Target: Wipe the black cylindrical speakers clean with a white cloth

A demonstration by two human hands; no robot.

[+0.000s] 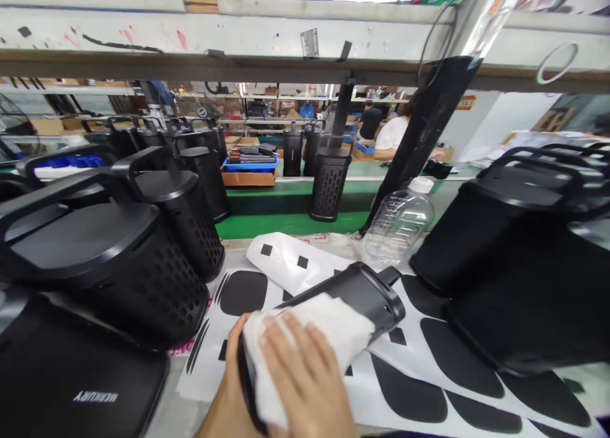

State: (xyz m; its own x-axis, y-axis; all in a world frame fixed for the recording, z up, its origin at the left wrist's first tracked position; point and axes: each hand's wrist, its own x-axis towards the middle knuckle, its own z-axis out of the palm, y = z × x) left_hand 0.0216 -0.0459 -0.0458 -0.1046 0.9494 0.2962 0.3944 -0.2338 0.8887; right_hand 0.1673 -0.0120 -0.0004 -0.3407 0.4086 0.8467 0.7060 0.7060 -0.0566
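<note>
A black portable speaker [352,288] lies tilted across the sheets in front of me, its handle end pointing away to the right. My left hand [226,384] grips its near end from the left side, fingers partly hidden behind it. With fingers spread flat, my right hand [302,377] presses a white cloth [333,323] against the speaker's upper face. Under the speaker are white backing sheets [305,266] carrying black rounded stickers [244,292] and small black squares.
Several black speakers with handles [109,247] crowd the left, one marked MERKURY [81,374]. More black speakers [515,253] stand at right, beside a clear plastic bottle [398,225]. Beyond runs a green conveyor [271,225]; a person in white [393,136] sits behind it. A shelf beam [267,34] crosses overhead.
</note>
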